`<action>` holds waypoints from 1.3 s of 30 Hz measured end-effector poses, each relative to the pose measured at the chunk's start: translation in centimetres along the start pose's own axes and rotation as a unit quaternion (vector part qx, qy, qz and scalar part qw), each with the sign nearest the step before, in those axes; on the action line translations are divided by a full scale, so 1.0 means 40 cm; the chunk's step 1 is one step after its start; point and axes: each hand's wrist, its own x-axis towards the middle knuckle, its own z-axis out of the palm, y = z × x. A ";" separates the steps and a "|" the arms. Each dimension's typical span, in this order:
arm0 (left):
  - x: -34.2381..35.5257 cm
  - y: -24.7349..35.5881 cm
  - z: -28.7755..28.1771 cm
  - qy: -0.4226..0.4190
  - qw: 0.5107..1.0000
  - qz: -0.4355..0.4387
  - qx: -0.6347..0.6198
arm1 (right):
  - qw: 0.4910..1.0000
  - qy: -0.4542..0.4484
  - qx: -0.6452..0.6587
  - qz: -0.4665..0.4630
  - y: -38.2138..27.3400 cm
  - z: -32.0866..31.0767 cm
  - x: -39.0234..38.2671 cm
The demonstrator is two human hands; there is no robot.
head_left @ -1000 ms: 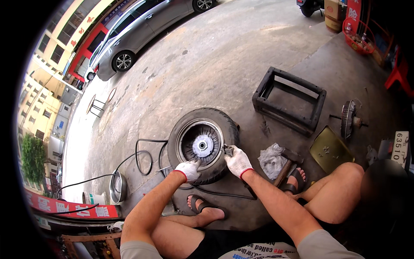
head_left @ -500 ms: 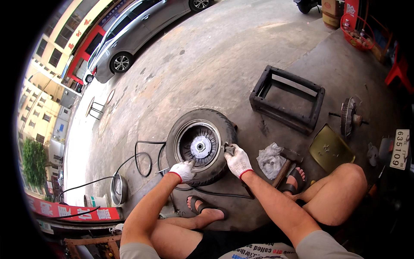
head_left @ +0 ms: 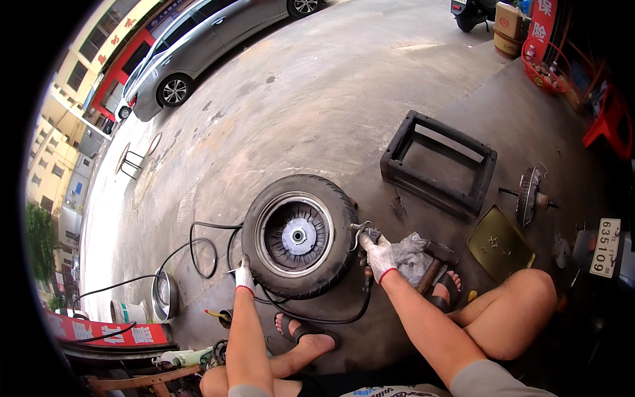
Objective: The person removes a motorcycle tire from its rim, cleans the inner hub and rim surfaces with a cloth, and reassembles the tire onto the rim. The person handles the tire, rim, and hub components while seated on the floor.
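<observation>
A tire on a metal wheel, its hub facing up, lies on the concrete in front of me. My left hand, in a white glove, is closed at the tire's lower left edge, beside a thin metal piece; what it grips is unclear. My right hand, also gloved, grips a metal air tool at the tire's right edge, with a black hose hanging from it. A grey rag and a wooden-handled hammer lie just right of that hand.
A black metal frame, olive tray and wheel hub lie rightward. A steel basin and bucket stand left. A grey car, red chair and red basket are farther back.
My left hand has moved from the rim out to the tire's left side. My right hand has shifted rightward and raised the tool with its hose. The view has shifted slightly.
</observation>
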 end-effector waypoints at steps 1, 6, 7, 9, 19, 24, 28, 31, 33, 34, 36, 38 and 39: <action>-0.007 -0.001 0.003 -0.010 0.999 -0.023 -0.038 | 1.000 -0.019 0.023 0.000 0.016 -0.005 0.025; -0.019 -0.024 0.006 -0.074 0.982 -0.088 -0.151 | 0.993 -0.113 0.031 -0.018 0.052 -0.009 0.071; -0.011 -0.043 -0.010 -0.095 0.975 -0.093 -0.178 | 0.990 -0.134 0.028 -0.023 0.045 0.005 0.058; 0.009 -0.060 -0.013 -0.093 0.975 -0.071 -0.188 | 0.984 -0.174 0.020 -0.011 0.037 0.008 0.071; -0.144 0.208 -0.040 -0.043 0.969 0.173 -0.171 | 0.987 -0.146 0.052 -0.029 -0.005 0.059 0.058; -0.307 0.465 -0.225 -0.008 0.984 0.164 -0.070 | 0.962 -0.222 0.146 0.065 -0.074 0.158 -0.083; -0.466 0.582 -0.216 -0.016 0.980 0.199 0.008 | 0.939 -0.254 0.182 0.145 -0.006 0.183 -0.123; -0.381 0.574 -0.311 -0.021 0.971 0.233 0.055 | 0.925 -0.259 0.188 0.203 0.049 0.168 -0.123; -0.431 0.567 -0.210 -0.002 0.966 0.243 0.085 | 0.917 -0.255 0.206 0.225 0.085 0.142 -0.090; -0.473 0.564 -0.129 0.019 0.968 0.231 0.096 | 0.913 -0.254 0.204 0.245 0.099 0.124 -0.069; -0.450 0.561 -0.069 0.008 0.968 0.221 0.120 | 0.910 -0.229 0.225 0.262 0.112 0.107 -0.036; -0.430 0.535 0.019 0.058 0.946 0.254 0.194 | 0.902 -0.200 0.265 0.276 0.132 0.080 -0.004; -0.381 0.525 0.017 0.145 0.921 0.308 0.190 | 0.903 -0.212 0.266 0.263 0.117 0.082 -0.009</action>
